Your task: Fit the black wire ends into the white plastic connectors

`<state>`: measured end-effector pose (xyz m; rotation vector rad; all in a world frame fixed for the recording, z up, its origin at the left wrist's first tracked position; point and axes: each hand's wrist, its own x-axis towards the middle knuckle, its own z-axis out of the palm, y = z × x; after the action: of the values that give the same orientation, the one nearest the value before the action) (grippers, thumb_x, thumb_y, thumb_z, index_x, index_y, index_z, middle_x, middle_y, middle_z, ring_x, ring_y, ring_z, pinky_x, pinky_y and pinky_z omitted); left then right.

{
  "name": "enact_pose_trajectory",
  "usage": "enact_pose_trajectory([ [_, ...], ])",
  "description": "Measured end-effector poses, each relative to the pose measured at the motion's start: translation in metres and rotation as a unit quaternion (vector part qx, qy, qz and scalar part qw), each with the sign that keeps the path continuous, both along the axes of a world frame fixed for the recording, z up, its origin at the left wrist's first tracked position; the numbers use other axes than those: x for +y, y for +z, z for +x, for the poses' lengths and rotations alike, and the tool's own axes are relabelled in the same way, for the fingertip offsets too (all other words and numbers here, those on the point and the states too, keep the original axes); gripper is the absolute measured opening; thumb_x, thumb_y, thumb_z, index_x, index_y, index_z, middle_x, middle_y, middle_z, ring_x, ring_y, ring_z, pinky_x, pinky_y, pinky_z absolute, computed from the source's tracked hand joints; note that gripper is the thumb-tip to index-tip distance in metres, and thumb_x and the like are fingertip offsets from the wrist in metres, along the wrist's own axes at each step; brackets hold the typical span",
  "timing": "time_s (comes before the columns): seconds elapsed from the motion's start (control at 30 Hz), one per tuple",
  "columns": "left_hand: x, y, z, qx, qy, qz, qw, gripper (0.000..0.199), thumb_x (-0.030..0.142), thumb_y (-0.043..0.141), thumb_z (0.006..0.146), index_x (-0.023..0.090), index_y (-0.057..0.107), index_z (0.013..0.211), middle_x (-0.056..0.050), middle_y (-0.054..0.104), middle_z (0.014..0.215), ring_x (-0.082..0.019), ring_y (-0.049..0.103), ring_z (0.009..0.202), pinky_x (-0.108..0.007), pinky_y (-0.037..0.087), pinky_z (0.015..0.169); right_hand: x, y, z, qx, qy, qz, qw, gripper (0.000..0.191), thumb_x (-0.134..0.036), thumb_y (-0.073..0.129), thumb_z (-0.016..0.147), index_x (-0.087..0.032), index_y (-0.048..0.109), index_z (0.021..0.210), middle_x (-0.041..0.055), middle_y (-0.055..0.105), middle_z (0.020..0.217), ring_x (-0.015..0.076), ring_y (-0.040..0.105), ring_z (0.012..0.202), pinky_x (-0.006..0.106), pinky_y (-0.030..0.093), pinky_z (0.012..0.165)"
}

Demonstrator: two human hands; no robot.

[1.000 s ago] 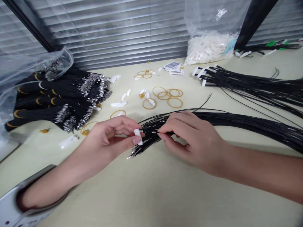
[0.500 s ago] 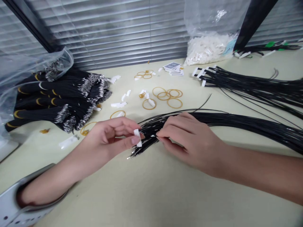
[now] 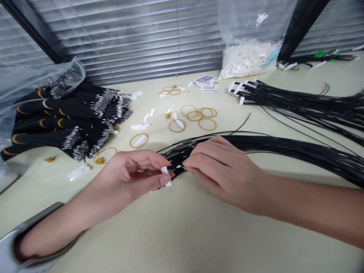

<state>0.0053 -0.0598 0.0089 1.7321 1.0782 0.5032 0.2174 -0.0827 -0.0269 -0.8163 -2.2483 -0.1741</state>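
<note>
Between thumb and fingers, my left hand (image 3: 136, 170) pinches a small white connector housing (image 3: 166, 176). Just right of it, my right hand (image 3: 224, 167) has thumb and fingertips pressed together on a thin black wire, whose silvery metal terminal (image 3: 179, 166) points toward the housing. Whether the terminal touches the housing I cannot tell. Both hands are over a thick bundle of black wires (image 3: 273, 146) that runs off to the right edge. The bundle's left ends, with metal tips, are partly hidden behind my left hand.
Rubber bands (image 3: 207, 124) and white connector strips (image 3: 140, 126) lie behind my hands. At left are banded black wire bundles (image 3: 57, 117) in plastic. A bag of white housings (image 3: 247, 58) and playing cards (image 3: 205, 80) stand near the blinds (image 3: 142, 38). Wires with white connectors (image 3: 295, 96) lie right.
My left hand and the white housing have moved slightly down. The right fingertips have shifted a little left with the wire, and the whole view has drifted slightly.
</note>
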Motion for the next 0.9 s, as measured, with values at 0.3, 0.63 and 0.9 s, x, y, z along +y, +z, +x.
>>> enact_pose_trajectory([
  [0.3, 0.006, -0.001, 0.001, -0.027, 0.032, 0.021, 0.999, 0.008, 0.022, 0.067, 0.078, 0.019, 0.065, 0.085, 0.002, 0.068, 0.077, -0.007, 0.062, 0.068, -0.01, 0.048, 0.058, -0.008, 0.015, 0.004, -0.038, 0.086, -0.002, 0.996, 0.025, -0.022, 0.043, 0.091, -0.014, 0.062, 0.077, 0.0052, 0.059, 0.079, 0.0131, 0.049, 0.071, 0.032, 0.038, 0.069],
  [0.63, 0.007, -0.005, -0.001, -0.031, 0.032, 0.043, 0.998, 0.012, 0.027, 0.066, 0.079, 0.021, 0.065, 0.089, 0.001, 0.069, 0.081, -0.007, 0.061, 0.071, -0.01, 0.047, 0.062, 0.013, 0.038, 0.025, -0.019, -0.031, -0.198, 0.979, 0.01, -0.023, 0.06, 0.081, -0.016, 0.063, 0.088, 0.0007, 0.059, 0.081, 0.0101, 0.052, 0.072, 0.023, 0.039, 0.064],
  [0.9, 0.006, -0.002, 0.001, -0.011, 0.041, 0.049, 0.998, 0.011, 0.027, 0.066, 0.079, 0.021, 0.064, 0.088, 0.001, 0.068, 0.08, -0.007, 0.061, 0.07, -0.01, 0.047, 0.06, 0.014, 0.032, 0.019, 0.045, -0.003, -0.306, 0.951, 0.009, -0.015, 0.056, 0.084, -0.015, 0.06, 0.076, -0.0031, 0.056, 0.071, 0.0054, 0.048, 0.064, 0.018, 0.037, 0.06],
])
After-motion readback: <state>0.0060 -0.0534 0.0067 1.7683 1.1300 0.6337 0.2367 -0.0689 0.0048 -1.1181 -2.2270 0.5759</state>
